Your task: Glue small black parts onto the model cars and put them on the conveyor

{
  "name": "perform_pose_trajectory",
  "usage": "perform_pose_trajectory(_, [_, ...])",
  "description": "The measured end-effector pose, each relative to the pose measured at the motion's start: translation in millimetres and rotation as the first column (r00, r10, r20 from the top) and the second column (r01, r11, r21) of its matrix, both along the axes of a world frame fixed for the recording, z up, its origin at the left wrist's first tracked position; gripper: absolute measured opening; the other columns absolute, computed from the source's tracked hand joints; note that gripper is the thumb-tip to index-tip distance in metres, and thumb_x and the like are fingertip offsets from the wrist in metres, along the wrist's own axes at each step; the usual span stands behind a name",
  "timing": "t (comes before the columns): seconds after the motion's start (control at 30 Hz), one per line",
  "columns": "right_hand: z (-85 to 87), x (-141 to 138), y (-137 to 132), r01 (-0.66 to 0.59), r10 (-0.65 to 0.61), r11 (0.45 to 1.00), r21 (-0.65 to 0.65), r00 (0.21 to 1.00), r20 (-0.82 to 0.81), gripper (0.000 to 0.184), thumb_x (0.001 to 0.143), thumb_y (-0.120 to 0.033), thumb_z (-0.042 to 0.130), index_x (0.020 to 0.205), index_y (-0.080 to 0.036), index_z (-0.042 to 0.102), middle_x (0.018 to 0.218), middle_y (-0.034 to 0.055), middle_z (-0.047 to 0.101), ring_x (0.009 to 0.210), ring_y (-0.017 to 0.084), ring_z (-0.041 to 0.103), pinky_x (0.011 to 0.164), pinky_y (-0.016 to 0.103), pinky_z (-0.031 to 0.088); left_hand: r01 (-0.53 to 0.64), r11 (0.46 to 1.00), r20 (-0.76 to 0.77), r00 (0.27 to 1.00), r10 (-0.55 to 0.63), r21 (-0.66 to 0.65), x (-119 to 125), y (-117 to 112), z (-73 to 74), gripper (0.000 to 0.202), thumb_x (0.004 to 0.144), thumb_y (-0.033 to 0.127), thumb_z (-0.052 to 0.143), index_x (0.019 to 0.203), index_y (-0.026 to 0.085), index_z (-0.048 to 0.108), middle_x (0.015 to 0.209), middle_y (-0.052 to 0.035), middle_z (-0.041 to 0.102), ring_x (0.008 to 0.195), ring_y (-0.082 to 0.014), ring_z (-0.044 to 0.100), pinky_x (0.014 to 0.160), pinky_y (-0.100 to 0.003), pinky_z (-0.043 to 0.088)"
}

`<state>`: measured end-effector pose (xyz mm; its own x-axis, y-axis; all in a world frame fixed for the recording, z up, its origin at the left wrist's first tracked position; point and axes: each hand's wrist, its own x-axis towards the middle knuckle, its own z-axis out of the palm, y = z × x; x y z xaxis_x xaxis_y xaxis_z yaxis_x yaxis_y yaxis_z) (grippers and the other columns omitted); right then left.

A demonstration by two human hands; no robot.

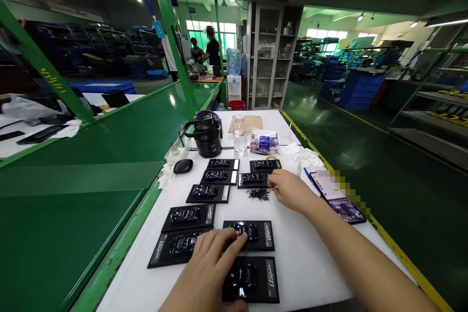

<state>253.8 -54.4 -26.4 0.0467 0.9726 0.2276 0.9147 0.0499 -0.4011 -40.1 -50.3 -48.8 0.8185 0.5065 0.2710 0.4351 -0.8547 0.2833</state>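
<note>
My left hand (210,259) lies stretched over a dark model car (250,232) on a black carbon-patterned base (266,234). Its fingertips touch or hover just above the car; the thumb is partly cut off at the lower edge. Another model car (243,278) on a base sits just below, partly behind this hand. Farther forward, my right hand (288,189) has its fingers bent together at the right end of a smaller-looking base with a model car (252,179). Whatever is between those fingertips is hidden. A pile of thin black pieces (259,194) lies beside them.
Several more model cars on bases (206,193) stand along the left of the white table (300,263). Behind are a black jug (207,136), a clear bottle (240,134) and a tissue pack (263,142). A phone (340,200) lies right; a mouse (183,166) left.
</note>
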Motion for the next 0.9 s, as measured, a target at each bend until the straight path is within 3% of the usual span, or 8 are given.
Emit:
perform_pose_trajectory(0.1, [-14.7, 2, 12, 0.058, -0.054, 0.995, -0.086, 0.997, 0.054, 0.022, 0.079, -0.002, 0.052, 0.080, -0.018, 0.066, 0.087, 0.0057, 0.064, 0.083, 0.020, 0.059, 0.071, 0.028, 0.039, -0.017, 1.000, -0.042, 0.999, 0.018, 0.026, 4, 9, 5.8, 0.116, 0.046, 0.032, 0.093, 0.148, 0.030, 0.036, 0.149, -0.0126, 0.043, 0.132, -0.0408, 0.043, 0.108, -0.062, 0.042])
perform_pose_trajectory(0.2, [-23.5, 3, 14, 0.089, -0.080, 0.987, -0.134, 0.994, 0.076, 0.020, 0.083, -0.004, 0.052, 0.081, -0.018, 0.065, 0.089, 0.0062, 0.064, 0.084, 0.019, 0.060, 0.073, 0.028, 0.039, -0.006, 1.000, -0.153, 0.988, 0.003, -0.015, 12, 16, 15.8, 0.124, 0.044, 0.043, 0.095, 0.150, 0.029, 0.033, 0.153, -0.0128, 0.039, 0.138, -0.0402, 0.038, 0.112, -0.061, 0.037])
perform_pose_trajectory(0.4, [-25.5, -1, 13, 0.115, -0.099, 0.977, -0.180, 0.990, 0.098, 0.019, 0.089, -0.006, 0.049, 0.086, -0.016, 0.064, 0.094, 0.0101, 0.064, 0.087, 0.022, 0.060, 0.078, 0.030, 0.041, 0.080, 0.991, -0.274, 0.956, -0.106, -0.104, 35, 28, 32.1, 0.137, 0.034, 0.050, 0.098, 0.151, 0.027, 0.031, 0.143, -0.0118, 0.051, 0.133, -0.0385, 0.044, 0.117, -0.063, 0.027])
perform_pose_trajectory(0.53, [-29.6, -7, 9, 0.140, -0.131, 0.978, -0.155, 0.989, 0.064, 0.029, 0.085, 0.005, 0.041, 0.094, -0.013, 0.062, 0.105, 0.0170, 0.060, 0.096, 0.027, 0.056, 0.085, 0.035, 0.040, 0.157, 0.981, -0.247, 0.952, -0.181, -0.112, 45, 34, 34.0, 0.129, 0.042, 0.053, 0.095, 0.151, 0.027, 0.031, 0.137, -0.0122, 0.054, 0.127, -0.0358, 0.049, 0.115, -0.060, 0.029])
perform_pose_trajectory(0.63, [-27.5, -3, 0, 0.120, -0.125, 0.986, -0.117, 0.991, -0.039, 0.033, 0.083, 0.007, 0.037, 0.094, -0.014, 0.060, 0.108, 0.0168, 0.059, 0.101, 0.028, 0.053, 0.090, 0.038, 0.039, 0.178, 0.975, -0.253, 0.945, -0.207, -0.135, 50, 38, 31.5, 0.124, 0.048, 0.056, 0.092, 0.151, 0.028, 0.029, 0.141, -0.0126, 0.051, 0.129, -0.0359, 0.047, 0.116, -0.061, 0.026])
perform_pose_trajectory(0.73, [-20.5, 3, -8, 0.090, -0.105, 0.993, -0.082, 0.973, -0.207, 0.023, 0.091, -0.004, 0.040, 0.089, -0.017, 0.059, 0.095, 0.0108, 0.062, 0.090, 0.025, 0.055, 0.085, 0.037, 0.042, 0.155, 0.971, -0.276, 0.940, -0.201, -0.180, 52, 44, 29.7, 0.124, 0.050, 0.059, 0.089, 0.152, 0.028, 0.027, 0.144, -0.0124, 0.049, 0.131, -0.0364, 0.045, 0.117, -0.063, 0.020])
perform_pose_trajectory(0.9, [-12.2, -13, -8, 0.071, -0.045, 0.997, 0.024, 0.827, -0.560, 0.020, 0.097, -0.027, 0.048, 0.110, -0.021, 0.062, 0.105, 0.0069, 0.067, 0.097, 0.021, 0.061, 0.087, 0.035, 0.047, 0.017, 0.950, -0.281, 0.954, -0.110, -0.313, 47, 43, 41.5, 0.130, 0.044, 0.039, 0.096, 0.153, 0.030, 0.026, 0.155, -0.0104, 0.037, 0.144, -0.0388, 0.027, 0.120, -0.064, 0.007])
